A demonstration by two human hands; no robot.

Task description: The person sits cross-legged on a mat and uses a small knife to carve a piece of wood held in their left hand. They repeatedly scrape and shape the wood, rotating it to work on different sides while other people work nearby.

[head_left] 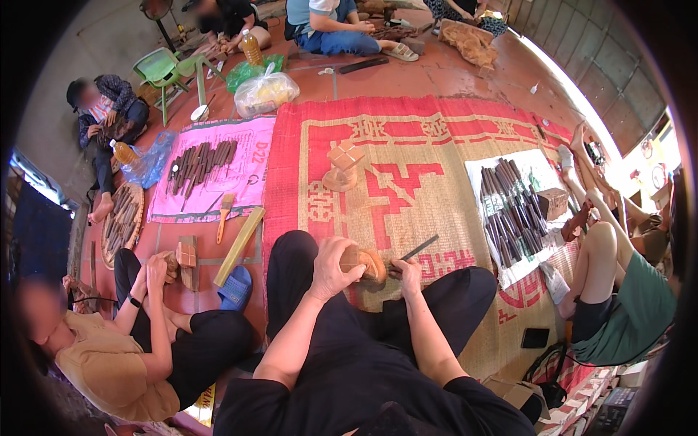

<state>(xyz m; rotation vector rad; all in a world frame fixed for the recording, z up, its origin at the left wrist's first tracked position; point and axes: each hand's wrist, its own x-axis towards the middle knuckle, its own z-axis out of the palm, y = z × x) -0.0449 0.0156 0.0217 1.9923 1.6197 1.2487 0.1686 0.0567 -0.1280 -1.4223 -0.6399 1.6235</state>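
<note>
I sit cross-legged, with both hands in front of my lap above the woven mat. My left hand is wrapped round a rounded, light-brown wooden carving. To its right, my right hand grips a thin, dark, flat tool, which points away to the upper right. A gap shows between the tool and the carving. The fingertips at the tool's near end are partly hidden. Beyond my hands, a second wooden carving with a cross-grooved square top stands on the mat.
Several chisels lie on a white cloth to the right; others lie on a pink sheet at left. A brush, wooden bar and blue slipper lie left of the mat. People sit close on both sides. A phone lies at right.
</note>
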